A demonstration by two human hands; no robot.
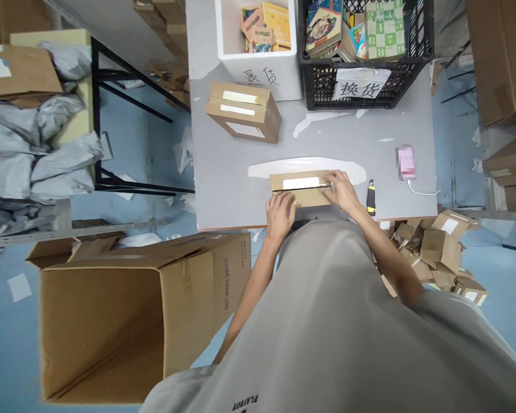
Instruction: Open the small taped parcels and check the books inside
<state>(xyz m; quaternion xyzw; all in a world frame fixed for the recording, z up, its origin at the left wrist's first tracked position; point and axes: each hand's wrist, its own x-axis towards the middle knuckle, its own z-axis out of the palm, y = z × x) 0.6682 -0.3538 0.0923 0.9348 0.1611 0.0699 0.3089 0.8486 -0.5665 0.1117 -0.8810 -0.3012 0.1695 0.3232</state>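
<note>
A small cardboard box (312, 199) lies near the table's front edge with a white label on top. A dark gap runs lengthwise between its top flaps. My left hand (280, 213) grips its near left side, fingers bent over the near flap. At the right end, my right hand (343, 192) has its fingers curled onto the flap edge by the gap. What lies inside the box cannot be seen. A black and yellow box cutter (371, 198) rests on the table to the right of my right hand.
Farther back on the grey table (227, 201) stand a second cardboard box (245, 112), a white foam bin (262, 74) and a black crate (370, 86) of books. A phone (406, 162) with a cable lies right. A large open carton (189, 310) stands left; several small boxes (441, 249) are heaped right.
</note>
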